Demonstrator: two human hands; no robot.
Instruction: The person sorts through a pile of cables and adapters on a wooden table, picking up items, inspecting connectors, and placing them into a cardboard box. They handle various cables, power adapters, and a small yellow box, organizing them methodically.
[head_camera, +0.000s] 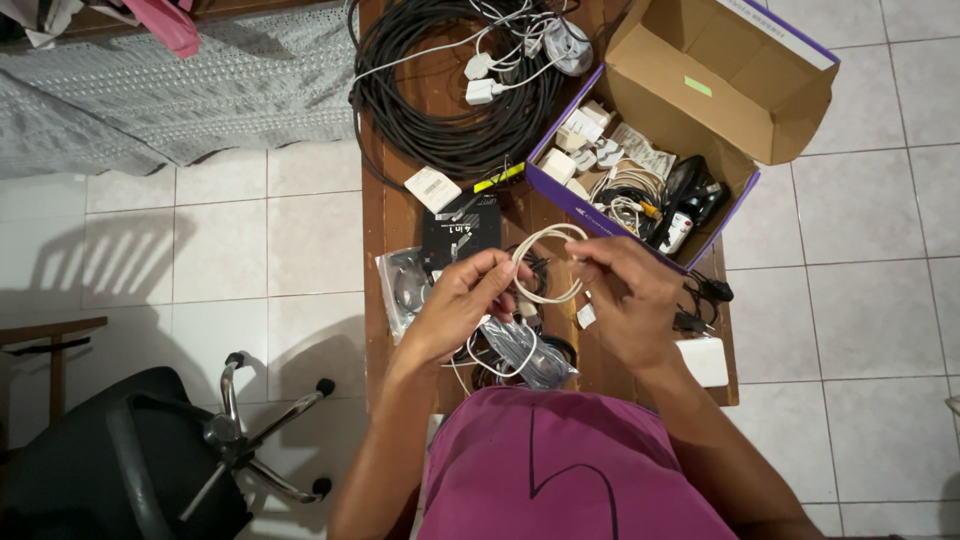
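Hands meet over the narrow wooden table (385, 230); your left hand (455, 305) pinches one side of a white cable loop (545, 265) between thumb and fingers, your right hand (625, 290) is closed on the other side, so the loop hangs between them above the table middle. Under your left wrist lies a clear plastic bag (525, 350) with cable; a black flat box (460, 230) sits just beyond the loop; a big black cable coil (440, 100) fills the far end. Open cardboard box (690, 110) of adapters and leads stands at far right; black office chair (150, 450) on the tiled floor at left.
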